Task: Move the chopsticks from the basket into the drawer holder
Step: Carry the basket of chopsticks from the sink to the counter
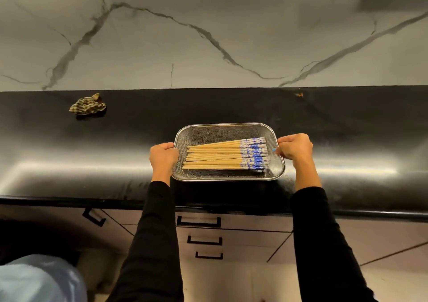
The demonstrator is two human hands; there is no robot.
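Observation:
A rectangular metal mesh basket [222, 129] sits on the black counter near its front edge. Inside it lie several wooden chopsticks [215, 156] side by side, their blue-and-white patterned ends pointing right. My left hand [162, 155] grips the basket's left rim. My right hand [295, 148] grips its right rim. Below the counter, a stack of three closed drawers [243, 222] with black handles is directly under the basket. No drawer holder is visible.
A crumpled striped cloth [87, 106] lies on the black counter [92, 153] at the back left. A marble-patterned wall rises behind the counter. A pale blue object [39, 281] is at the lower left, near the floor.

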